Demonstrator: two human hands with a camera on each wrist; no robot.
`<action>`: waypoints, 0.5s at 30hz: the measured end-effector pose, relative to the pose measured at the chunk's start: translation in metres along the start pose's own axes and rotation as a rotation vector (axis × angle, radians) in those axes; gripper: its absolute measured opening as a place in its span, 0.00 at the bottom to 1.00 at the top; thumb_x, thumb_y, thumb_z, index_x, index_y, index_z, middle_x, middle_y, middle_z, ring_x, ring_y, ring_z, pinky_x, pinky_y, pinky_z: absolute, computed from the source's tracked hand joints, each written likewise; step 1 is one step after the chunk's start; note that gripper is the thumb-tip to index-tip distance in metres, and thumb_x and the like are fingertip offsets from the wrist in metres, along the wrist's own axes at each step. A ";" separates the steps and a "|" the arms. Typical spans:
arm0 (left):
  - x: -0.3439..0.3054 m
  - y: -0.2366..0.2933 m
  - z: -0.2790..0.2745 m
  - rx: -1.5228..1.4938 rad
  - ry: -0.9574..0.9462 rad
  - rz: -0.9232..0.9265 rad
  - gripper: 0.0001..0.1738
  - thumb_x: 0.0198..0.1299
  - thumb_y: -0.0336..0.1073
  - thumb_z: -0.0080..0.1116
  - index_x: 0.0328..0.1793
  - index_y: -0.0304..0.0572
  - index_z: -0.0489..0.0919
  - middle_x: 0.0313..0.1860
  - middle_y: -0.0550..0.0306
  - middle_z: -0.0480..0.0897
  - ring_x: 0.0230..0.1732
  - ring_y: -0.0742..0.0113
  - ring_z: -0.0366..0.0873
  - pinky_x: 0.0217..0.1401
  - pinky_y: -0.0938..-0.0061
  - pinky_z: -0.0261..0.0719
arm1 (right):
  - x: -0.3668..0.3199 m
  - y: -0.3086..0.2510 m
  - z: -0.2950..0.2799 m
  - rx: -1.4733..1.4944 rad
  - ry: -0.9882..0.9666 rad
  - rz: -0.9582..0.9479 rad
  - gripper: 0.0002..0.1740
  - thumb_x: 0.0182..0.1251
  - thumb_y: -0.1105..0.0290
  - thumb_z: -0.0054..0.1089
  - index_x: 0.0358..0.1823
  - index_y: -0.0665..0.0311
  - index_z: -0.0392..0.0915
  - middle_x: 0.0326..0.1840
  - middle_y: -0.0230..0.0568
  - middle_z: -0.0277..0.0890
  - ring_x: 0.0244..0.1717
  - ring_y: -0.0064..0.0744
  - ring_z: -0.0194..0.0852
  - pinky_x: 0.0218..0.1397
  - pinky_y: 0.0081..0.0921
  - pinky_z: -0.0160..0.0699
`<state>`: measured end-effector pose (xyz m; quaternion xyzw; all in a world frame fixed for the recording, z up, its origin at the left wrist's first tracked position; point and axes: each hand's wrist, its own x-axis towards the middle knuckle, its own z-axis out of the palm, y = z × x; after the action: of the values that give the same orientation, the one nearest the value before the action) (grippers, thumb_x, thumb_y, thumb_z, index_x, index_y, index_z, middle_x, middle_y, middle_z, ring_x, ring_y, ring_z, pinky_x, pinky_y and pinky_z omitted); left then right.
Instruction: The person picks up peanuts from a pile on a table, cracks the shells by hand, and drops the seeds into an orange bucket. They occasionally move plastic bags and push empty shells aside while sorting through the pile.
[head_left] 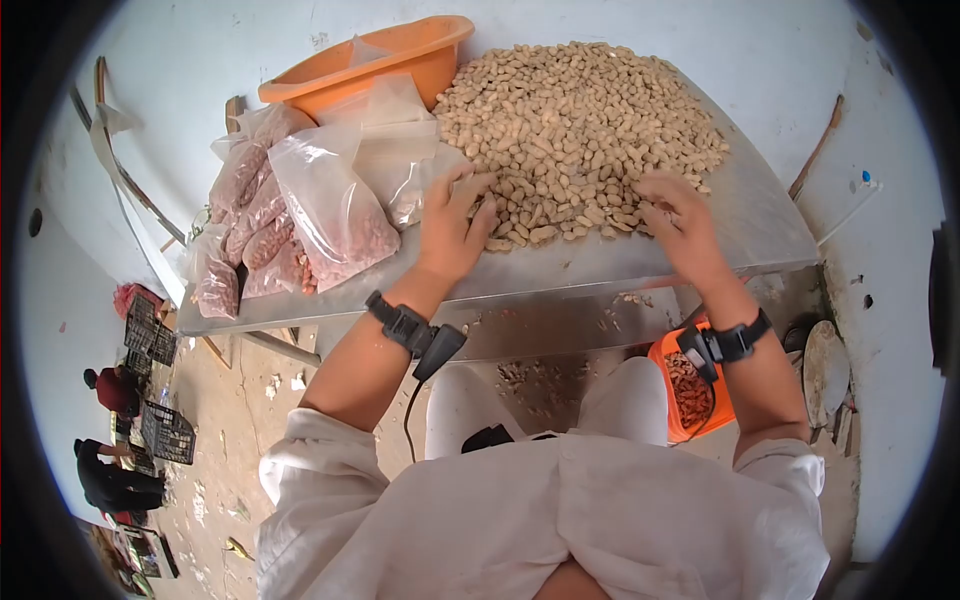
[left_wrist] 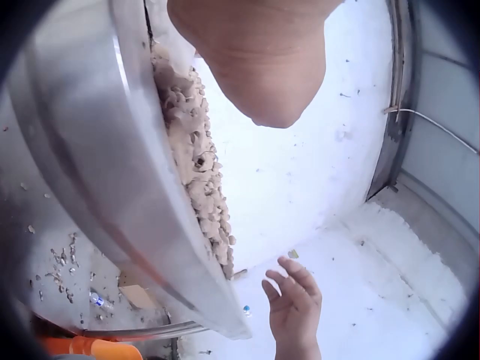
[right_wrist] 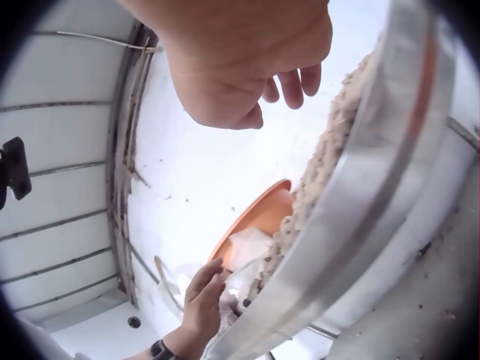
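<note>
A large heap of unshelled peanuts (head_left: pixel 590 130) lies on the metal table (head_left: pixel 770 225). My left hand (head_left: pixel 452 225) is at the heap's left front edge, fingers spread and slightly bent beside the nuts. At the right front edge my right hand (head_left: pixel 685 225) has its fingers loosely bent over the nuts. In the right wrist view its fingertips (right_wrist: pixel 291 90) hang down with nothing between them. Seen from the left wrist, the right hand (left_wrist: pixel 296 311) is relaxed, while the left hand's own fingers are mostly hidden there.
Left of the heap are clear bags of reddish shelled peanuts (head_left: pixel 340 235) and an orange basin (head_left: pixel 370 75). An orange bucket (head_left: pixel 690 385) of reddish bits stands below the table's front edge. Two people (head_left: pixel 118 475) work near black crates (head_left: pixel 168 432) at far left.
</note>
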<state>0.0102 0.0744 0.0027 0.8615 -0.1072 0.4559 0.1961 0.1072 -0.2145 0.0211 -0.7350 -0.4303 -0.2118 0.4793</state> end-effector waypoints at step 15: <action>-0.012 -0.020 0.027 -0.185 0.070 -0.236 0.15 0.52 0.33 0.60 0.47 0.41 0.79 0.43 0.53 0.76 0.39 0.59 0.74 0.43 0.69 0.75 | 0.031 0.008 0.015 -0.526 -0.545 0.203 0.21 0.49 0.68 0.65 0.46 0.67 0.75 0.44 0.50 0.73 0.46 0.50 0.72 0.48 0.38 0.70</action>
<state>0.0305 0.0806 -0.0258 0.8300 -0.0399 0.4475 0.3304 0.1286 -0.1895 0.0326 -0.9010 -0.3977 -0.0635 0.1613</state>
